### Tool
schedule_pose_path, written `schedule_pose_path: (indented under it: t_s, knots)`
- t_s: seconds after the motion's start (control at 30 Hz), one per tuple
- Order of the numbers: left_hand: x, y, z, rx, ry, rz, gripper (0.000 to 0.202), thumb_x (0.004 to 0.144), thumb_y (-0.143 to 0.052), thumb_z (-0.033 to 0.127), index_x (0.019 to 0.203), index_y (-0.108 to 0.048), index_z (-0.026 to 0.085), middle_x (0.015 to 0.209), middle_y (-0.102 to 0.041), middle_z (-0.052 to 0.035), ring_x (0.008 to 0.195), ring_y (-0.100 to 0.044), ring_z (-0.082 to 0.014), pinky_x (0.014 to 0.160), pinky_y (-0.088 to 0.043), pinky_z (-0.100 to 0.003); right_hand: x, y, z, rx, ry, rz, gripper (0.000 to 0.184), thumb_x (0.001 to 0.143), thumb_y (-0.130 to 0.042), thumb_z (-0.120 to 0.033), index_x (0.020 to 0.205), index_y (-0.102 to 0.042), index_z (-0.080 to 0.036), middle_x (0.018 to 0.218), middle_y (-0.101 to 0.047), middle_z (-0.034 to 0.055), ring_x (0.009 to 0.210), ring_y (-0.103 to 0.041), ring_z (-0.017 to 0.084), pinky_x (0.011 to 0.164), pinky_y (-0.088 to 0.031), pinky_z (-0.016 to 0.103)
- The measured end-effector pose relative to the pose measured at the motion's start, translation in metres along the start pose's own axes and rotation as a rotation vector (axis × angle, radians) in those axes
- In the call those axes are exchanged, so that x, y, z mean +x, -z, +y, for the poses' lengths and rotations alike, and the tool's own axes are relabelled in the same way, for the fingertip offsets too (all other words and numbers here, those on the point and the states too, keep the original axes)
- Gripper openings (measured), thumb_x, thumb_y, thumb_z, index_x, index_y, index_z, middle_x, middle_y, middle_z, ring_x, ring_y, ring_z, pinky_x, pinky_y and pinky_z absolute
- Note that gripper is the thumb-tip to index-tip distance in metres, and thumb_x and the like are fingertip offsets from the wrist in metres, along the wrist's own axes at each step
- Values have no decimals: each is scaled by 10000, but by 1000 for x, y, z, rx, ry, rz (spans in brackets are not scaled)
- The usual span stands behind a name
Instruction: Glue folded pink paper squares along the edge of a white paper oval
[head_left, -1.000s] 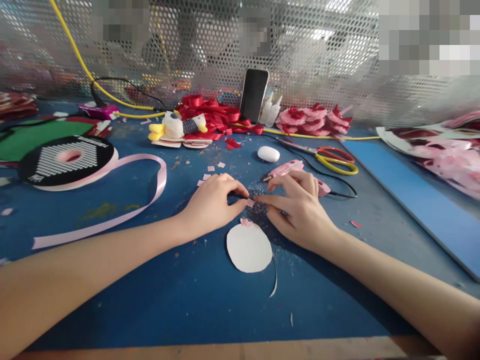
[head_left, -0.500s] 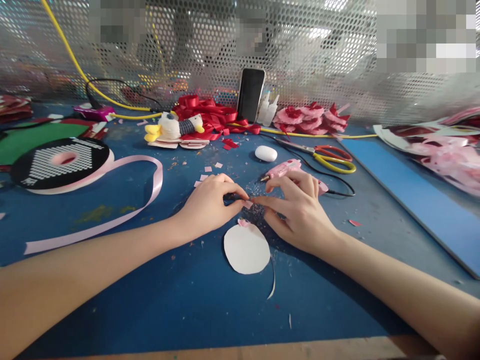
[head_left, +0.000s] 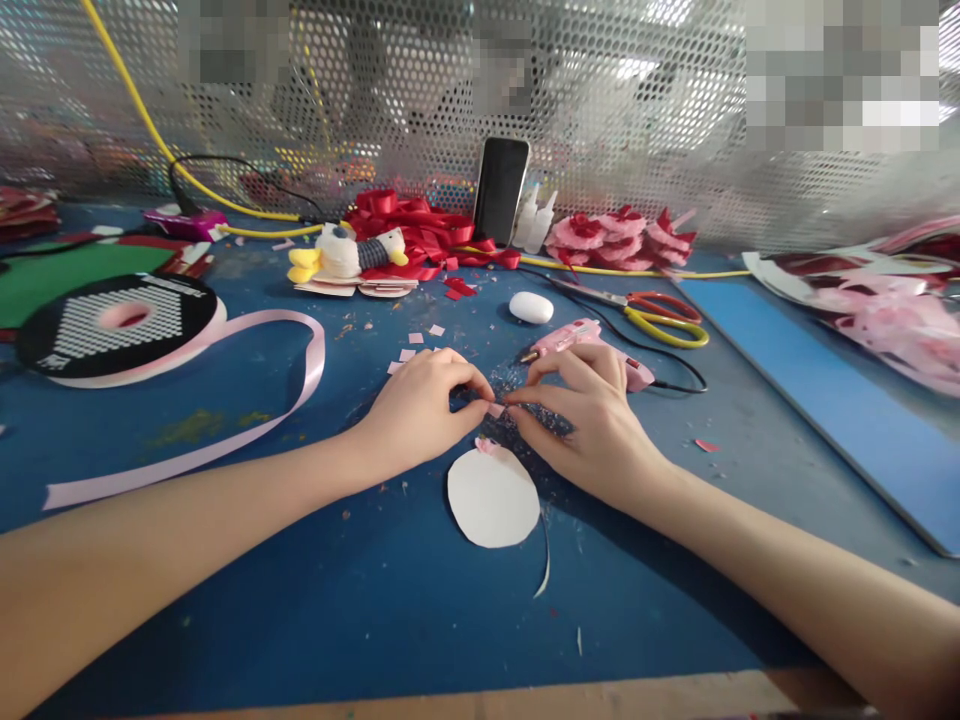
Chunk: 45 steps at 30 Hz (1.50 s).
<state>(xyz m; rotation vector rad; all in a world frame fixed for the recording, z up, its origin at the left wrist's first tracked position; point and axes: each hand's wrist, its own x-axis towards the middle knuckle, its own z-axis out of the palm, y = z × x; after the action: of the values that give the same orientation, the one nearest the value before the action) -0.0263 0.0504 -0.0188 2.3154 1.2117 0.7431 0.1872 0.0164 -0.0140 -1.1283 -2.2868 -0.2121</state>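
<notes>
A small piece of pink ribbon (head_left: pixel 496 410) is pinched between the thumb and forefinger of my left hand (head_left: pixel 427 405). On its other side, the thumb and forefinger of my right hand (head_left: pixel 592 420) close on the same piece. Just below the fingers lies a white paper disc (head_left: pixel 493 498) with a bit of gathered pink ribbon (head_left: pixel 486 446) at its top edge. Beyond my right hand rests a pink glue gun (head_left: pixel 566 338), partly hidden by the knuckles. Several cut ribbon squares (head_left: pixel 415 339) lie past my left hand.
A ribbon spool (head_left: pixel 124 325) trails pink ribbon at the left. Scissors (head_left: pixel 652 315), a white oval case (head_left: pixel 531 307), a plush duck (head_left: pixel 349 252), a propped phone (head_left: pixel 501 190) and red ribbon (head_left: pixel 412 225) lie further back. A blue board (head_left: pixel 825 400) is at the right.
My right thumb has come up to meet the forefinger at the ribbon piece, closing the pinch. My left hand has hardly moved.
</notes>
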Motion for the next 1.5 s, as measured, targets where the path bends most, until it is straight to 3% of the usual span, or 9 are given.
schedule_pose_path:
  t_s: [0.27, 0.43, 0.67, 0.83, 1.1, 1.5]
  knots:
    - [0, -1, -1, 2, -8, -3, 95, 856, -658, 258, 865, -753, 251, 953, -709, -26, 942, -634, -229, 830, -475, -374, 2, -4, -2, 14, 2, -18, 102, 902, -683, -229, 825, -749, -234, 971, -681, 73, 1012, -501, 267, 948, -437, 484]
    - [-2, 2, 3, -95, -14, 32, 121, 891, -635, 247, 956, -737, 234, 981, -741, -14, 935, -655, -200, 830, -497, -330, 3, -2, -2, 3, -30, -11, 95, 937, -626, -214, 879, -702, -211, 1035, -676, 85, 1041, -508, 266, 970, -434, 481]
    - [-5, 6, 12, -85, -57, 25, 152, 941, -583, 267, 866, -708, 223, 872, -731, 5, 865, -642, -188, 784, -464, -322, 1, 1, -2, -20, -37, 15, 86, 962, -585, -212, 945, -670, -216, 1073, -667, 95, 1056, -510, 276, 957, -416, 482]
    - [-5, 5, 12, -35, -118, 11, 179, 953, -577, 264, 830, -701, 228, 830, -732, 13, 817, -617, -186, 796, -445, -336, 2, 2, -2, 12, -40, 35, 88, 951, -597, -219, 926, -681, -218, 1048, -674, 88, 1025, -521, 269, 935, -420, 474]
    - [-3, 6, 12, -158, -45, 30, 194, 964, -596, 336, 857, -713, 224, 867, -742, 2, 848, -653, -179, 817, -480, -304, 3, 5, -1, 47, -36, 99, 118, 925, -640, -196, 948, -748, -235, 995, -707, 75, 1028, -545, 268, 931, -450, 469]
    - [-4, 8, 13, -119, -60, 11, 226, 979, -569, 334, 846, -697, 205, 842, -728, -5, 818, -644, -176, 825, -464, -323, 5, 6, -3, 146, -60, 139, 47, 878, -736, -285, 859, -774, -264, 921, -723, 53, 971, -581, 252, 893, -477, 475]
